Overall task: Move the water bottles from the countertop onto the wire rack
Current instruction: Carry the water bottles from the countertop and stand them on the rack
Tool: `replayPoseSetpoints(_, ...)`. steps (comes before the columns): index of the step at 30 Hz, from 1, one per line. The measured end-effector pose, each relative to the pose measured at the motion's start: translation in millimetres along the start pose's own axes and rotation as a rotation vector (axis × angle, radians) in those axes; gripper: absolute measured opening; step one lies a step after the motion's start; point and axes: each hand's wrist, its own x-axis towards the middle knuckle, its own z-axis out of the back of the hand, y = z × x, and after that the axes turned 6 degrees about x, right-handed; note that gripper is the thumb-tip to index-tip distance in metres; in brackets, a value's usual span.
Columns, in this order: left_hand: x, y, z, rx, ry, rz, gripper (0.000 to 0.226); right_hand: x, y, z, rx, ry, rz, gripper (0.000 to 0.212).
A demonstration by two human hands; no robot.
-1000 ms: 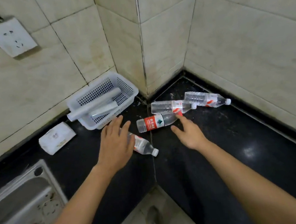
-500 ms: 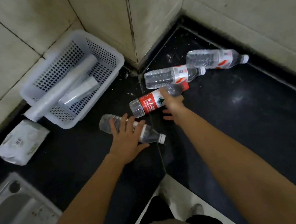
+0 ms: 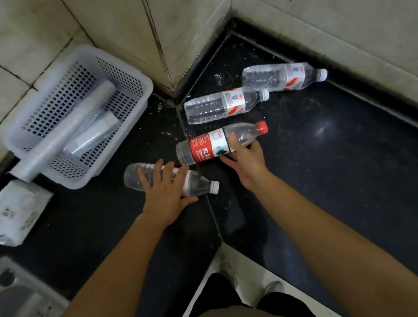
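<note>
Several clear water bottles lie on their sides on the black countertop [image 3: 336,168]. My left hand [image 3: 166,193] is closed over a white-capped bottle [image 3: 198,185] nearest me. My right hand [image 3: 245,161] grips the red-labelled, red-capped bottle [image 3: 209,147] from below, thumb over the label. Two more white-capped bottles lie beyond: one [image 3: 222,104] near the wall corner, another [image 3: 282,76] against the right wall. No wire rack is in view.
A white perforated plastic basket [image 3: 122,71] holding a plastic roll stands at the left against the tiled wall. A white packet [image 3: 13,213] lies below it. A steel sink [image 3: 12,309] is at the bottom left. Tiled walls close off the corner.
Both hands reached forward from hovering and closed on bottles: left on the nearest bottle, right on the red-labelled one. The camera leaned in and down over the corner.
</note>
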Motion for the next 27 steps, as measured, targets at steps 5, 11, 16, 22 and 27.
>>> replayPoseSetpoints(5, 4, -8, 20, -0.089, 0.015, 0.071, 0.084, -30, 32, 42, -0.135, -0.017, 0.263, 0.061)
replayPoseSetpoints(11, 0, -52, 50, -0.465, -0.067, 0.277, 0.075, -65, 68, 116, -0.629, 0.059, 0.54, 0.067)
replayPoseSetpoints(16, -1, -96, 81, -1.448, 0.141, 0.428, 0.063, -77, 61, 166, -0.66, 0.122, 0.498, 0.069)
replayPoseSetpoints(22, -7, -154, 77, -1.613, 0.336, 0.469, 0.063, -90, 51, 184, -0.544, 0.131, 0.485, 0.061)
replayPoseSetpoints(27, -16, -183, 101, -1.599, 0.337, 0.406, 0.065, -114, 67, 202, -0.443, 0.089, 0.544, 0.057)
